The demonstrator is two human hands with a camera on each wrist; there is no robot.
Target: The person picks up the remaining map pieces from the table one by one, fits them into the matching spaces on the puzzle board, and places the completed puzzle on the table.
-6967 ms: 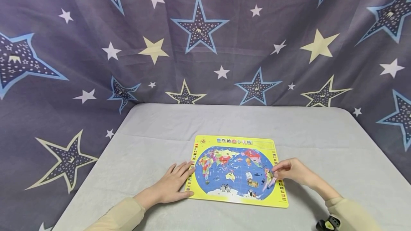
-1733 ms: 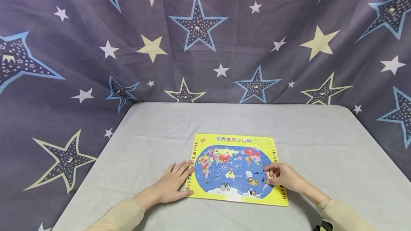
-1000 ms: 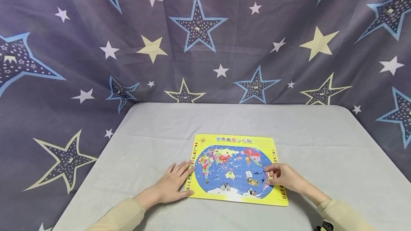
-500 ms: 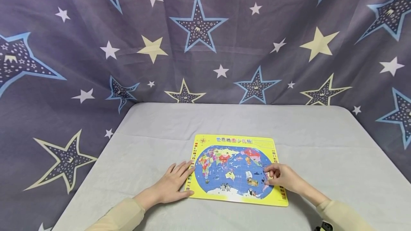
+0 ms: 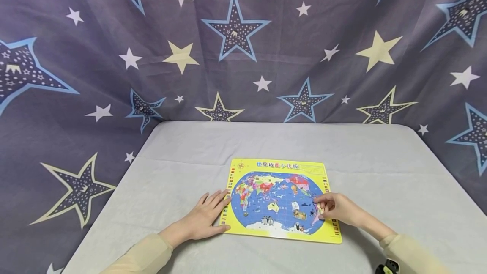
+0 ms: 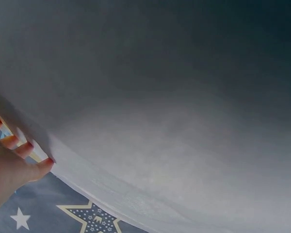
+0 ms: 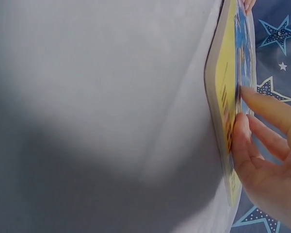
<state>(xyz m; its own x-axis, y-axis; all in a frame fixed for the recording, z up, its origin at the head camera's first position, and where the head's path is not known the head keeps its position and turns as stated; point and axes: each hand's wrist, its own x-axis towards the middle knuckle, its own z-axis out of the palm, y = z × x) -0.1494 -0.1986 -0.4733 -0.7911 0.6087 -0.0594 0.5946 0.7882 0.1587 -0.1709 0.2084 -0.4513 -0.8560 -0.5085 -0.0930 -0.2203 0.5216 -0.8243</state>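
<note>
A yellow-bordered world map puzzle board (image 5: 281, 239) lies flat on the table. My left hand (image 5: 205, 219) rests with spread fingers on its left edge; in the left wrist view this hand (image 6: 14, 162) shows at the lower left. Over the right side of the map, my right hand (image 5: 340, 209) pinches a South America-shaped puzzle piece (image 5: 316, 220) between thumb and fingers. Part of the piece is hidden by the fingers. The right wrist view shows the right hand (image 7: 269, 141) with fingertips at the map surface, beside the board's thick edge (image 7: 212, 92).
A light grey cloth (image 5: 182, 147) covers the table around the board. Behind and at the sides hangs a dark curtain (image 5: 243, 79) with a star print. A black watch-like band (image 5: 388, 267) is at my right sleeve.
Since the oldest frame, my right hand has moved left, and the piece, which stuck out tilted below the fingers, now lies closer to the map. Over the last second it barely shifts. The left hand stays put.
</note>
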